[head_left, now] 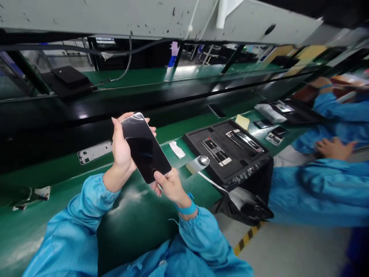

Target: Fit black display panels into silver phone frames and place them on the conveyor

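A smartphone [145, 148] with a dark glossy screen and silver edge is held up in front of me, tilted, above the green bench. My left hand [122, 144] supports it from the left and behind, its fingertips showing past the far edge. At the near right corner my right hand [168, 181] pinches the phone, thumb on the screen side. Beyond my left wrist lies a light grey flat phone part [95, 152] with cutouts. Right of my hands are a crumpled white tissue [177, 149] and a round metal-topped container [203, 161].
A black foam tray [198, 132] holding several phone parts stands at the right, a black bag [255, 211] hanging beside it. Another phone [216, 110] lies behind. A co-worker in blue sleeves [317, 192] sits close on the right. A grey overhead panel [115, 19] crosses the top.
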{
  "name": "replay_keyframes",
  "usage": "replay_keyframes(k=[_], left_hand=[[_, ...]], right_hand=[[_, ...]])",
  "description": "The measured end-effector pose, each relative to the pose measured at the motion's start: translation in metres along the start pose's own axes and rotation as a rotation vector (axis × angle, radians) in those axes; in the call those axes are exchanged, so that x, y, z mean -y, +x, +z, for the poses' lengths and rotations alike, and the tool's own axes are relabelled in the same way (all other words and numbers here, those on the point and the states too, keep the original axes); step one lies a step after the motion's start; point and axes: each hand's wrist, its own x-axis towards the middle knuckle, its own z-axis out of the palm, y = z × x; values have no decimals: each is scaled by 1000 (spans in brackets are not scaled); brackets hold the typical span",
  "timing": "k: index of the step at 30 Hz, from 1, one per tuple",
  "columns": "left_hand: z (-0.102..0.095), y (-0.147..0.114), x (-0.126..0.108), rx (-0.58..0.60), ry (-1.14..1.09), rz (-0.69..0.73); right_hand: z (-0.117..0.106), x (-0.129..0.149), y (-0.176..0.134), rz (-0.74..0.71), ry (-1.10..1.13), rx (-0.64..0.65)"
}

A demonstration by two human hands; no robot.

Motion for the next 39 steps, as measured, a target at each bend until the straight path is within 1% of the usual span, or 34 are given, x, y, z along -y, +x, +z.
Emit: replay_keyframes(k=[3,6,8,10,13,15,16,18,19,20,22,23,24,25,27,30,32,34,36,38,39], left_hand=[[2,1,-2,-34,20,15],[2,3,-3,-65,14,51],[1,5,-4,-58,34,51],[0,5,-4,-9,87,28],[-2,5,-1,79,122,31],[-3,6,2,134,114,30],[-4,7,3,156,117,18],[-5,8,5,211,164,-59],[-6,8,6,255,212,-129],[-7,7,6,309,272,-210],[-7,3,9,442,397,-373],[-7,0,12,511,445,-445],[-6,-3,15,560,480,-496],[-5,-7,19,580,501,-521],[-1,-15,27,575,521,-538],[2,-24,40,537,523,-565],[2,-25,48,533,511,-622],[2,-19,55,521,481,-660],[3,-3,63,485,424,-667],[9,24,73,340,358,-622],[13,43,79,232,333,-584]], right_hand=[[11,0,3,15,81,96],[16,0,7,49,62,95],[13,1,10,65,31,109],[2,1,12,37,30,142],[-19,1,8,-42,23,124],[-31,-2,3,-55,-12,125],[-35,-3,1,-50,-35,159],[-40,-5,-2,-71,-96,233],[-42,-5,-3,-115,-129,228],[-44,-4,-3,-177,-155,174],[-48,1,-4,-308,-152,-26],[-50,3,-4,-346,-121,-120],[-52,4,-5,-359,-84,-180],[-54,4,-5,-350,-54,-206],[-55,-2,-6,-314,-6,-213],[-54,-19,-2,-285,99,-297],[-54,-28,3,-273,154,-328],[-64,-28,5,-273,171,-310],[-89,-21,0,-325,136,-303],[-130,-11,-10,-405,25,-383],[-157,-8,-16,-432,-65,-463]])
